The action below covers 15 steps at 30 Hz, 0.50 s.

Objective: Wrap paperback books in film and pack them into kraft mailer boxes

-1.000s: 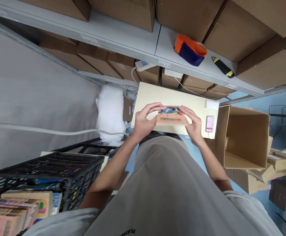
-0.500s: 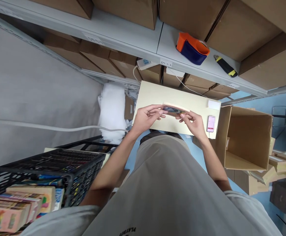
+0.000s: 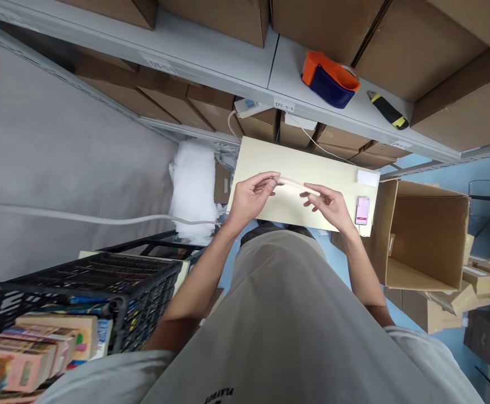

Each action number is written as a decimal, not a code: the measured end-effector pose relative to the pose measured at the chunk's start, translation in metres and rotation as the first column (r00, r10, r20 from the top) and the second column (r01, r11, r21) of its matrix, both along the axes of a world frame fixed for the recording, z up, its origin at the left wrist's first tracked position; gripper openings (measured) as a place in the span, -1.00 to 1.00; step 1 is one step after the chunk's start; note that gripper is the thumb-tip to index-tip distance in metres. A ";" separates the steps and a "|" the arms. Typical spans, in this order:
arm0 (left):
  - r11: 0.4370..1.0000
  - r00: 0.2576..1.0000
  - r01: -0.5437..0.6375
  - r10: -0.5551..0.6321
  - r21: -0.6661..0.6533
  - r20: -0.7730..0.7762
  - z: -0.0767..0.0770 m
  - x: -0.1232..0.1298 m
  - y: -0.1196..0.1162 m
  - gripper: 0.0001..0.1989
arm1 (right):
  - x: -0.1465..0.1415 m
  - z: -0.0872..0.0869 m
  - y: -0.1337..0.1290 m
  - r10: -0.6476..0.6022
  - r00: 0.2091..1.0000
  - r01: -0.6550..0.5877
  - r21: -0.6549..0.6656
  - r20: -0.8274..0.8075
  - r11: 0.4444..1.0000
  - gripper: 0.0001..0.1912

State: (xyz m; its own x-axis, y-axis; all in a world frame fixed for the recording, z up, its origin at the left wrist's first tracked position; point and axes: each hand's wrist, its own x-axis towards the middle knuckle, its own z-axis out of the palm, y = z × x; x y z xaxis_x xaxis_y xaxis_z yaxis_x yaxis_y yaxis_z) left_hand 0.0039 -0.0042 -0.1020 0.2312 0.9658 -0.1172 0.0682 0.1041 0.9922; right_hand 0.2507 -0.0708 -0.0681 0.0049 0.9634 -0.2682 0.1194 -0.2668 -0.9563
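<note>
A thin book (image 3: 297,184) is held above the cream table, turned almost edge-on so that only its pale edge shows and its covers are hidden. My left hand (image 3: 255,194) pinches its left end between thumb and fingers. At the other end, my right hand (image 3: 327,203) has the book loosely between its fingers, which are partly spread along the edge. Below both hands lies the cream tabletop (image 3: 266,154).
A phone (image 3: 362,210) and a white card (image 3: 367,178) lie at the table's right end. An open carton (image 3: 428,235) stands beyond. White wrapping (image 3: 193,188) and a black crate (image 3: 123,292) with books are leftward. A tape dispenser (image 3: 331,81) and a cutter (image 3: 388,110) rest on the shelf.
The book has tipped from showing its dark pictured face to nearly edge-on. My right fingers have loosened and spread at its right end; my left hand keeps its pinch.
</note>
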 end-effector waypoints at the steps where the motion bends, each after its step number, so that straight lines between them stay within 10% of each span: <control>1: 0.999 1.000 0.005 -0.004 0.050 -0.016 0.000 -0.001 -0.001 -0.42 | 0.003 -0.001 -0.001 0.024 1.000 -0.024 0.027 0.006 0.999 -0.28; 9: 0.967 0.986 -0.043 0.082 0.251 -0.147 -0.001 0.004 -0.015 -0.55 | -0.015 -0.024 0.000 -0.093 0.996 0.092 0.121 0.004 0.988 -0.20; 15: 0.883 0.979 0.010 0.087 0.470 -0.184 0.027 0.040 -0.049 -0.55 | -0.049 -0.027 0.013 -0.055 0.963 0.061 0.015 -0.264 0.998 -0.21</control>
State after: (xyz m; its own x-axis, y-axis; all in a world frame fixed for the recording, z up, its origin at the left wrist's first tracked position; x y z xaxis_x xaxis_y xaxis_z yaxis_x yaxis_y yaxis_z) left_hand 0.0444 -0.0535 -0.0746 0.2123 0.9267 0.3101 0.2692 -0.3605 0.8931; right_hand 0.2017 -0.0581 -0.0947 -0.0071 0.9693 -0.2459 -0.1525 -0.2441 -0.9577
